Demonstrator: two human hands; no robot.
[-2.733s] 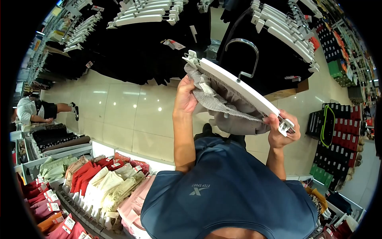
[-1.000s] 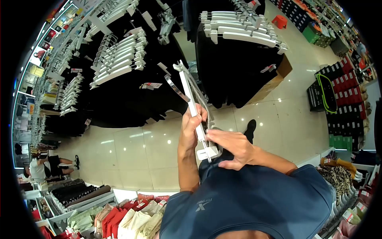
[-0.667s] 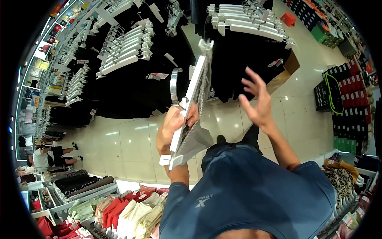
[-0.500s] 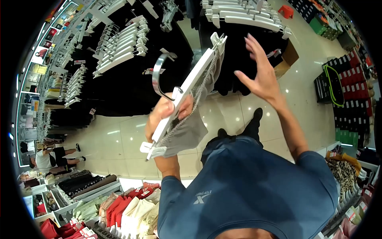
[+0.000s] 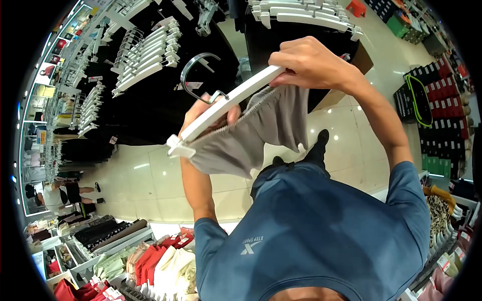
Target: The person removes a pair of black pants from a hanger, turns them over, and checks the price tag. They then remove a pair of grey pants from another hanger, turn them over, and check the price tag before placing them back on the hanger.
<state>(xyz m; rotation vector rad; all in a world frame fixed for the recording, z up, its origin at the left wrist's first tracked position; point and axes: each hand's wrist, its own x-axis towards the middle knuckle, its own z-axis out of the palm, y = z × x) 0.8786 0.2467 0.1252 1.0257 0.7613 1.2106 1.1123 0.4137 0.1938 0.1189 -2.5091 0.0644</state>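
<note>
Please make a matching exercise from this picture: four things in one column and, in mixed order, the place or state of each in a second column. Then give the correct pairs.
1. left hand
2. right hand
3. grey garment
4. folded clothes

A. hangs clipped under the white hanger
B. grips the hanger's upper-right end
C. lie stacked in rows, lower left
D. holds the hanger beside its metal hook

Pairs: 1-D, 2-B, 3-A, 4-C.

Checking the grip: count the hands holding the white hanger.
2. The left hand grips the white hanger near its hook; the right hand closes over its far end. No other hand touches it.
</note>
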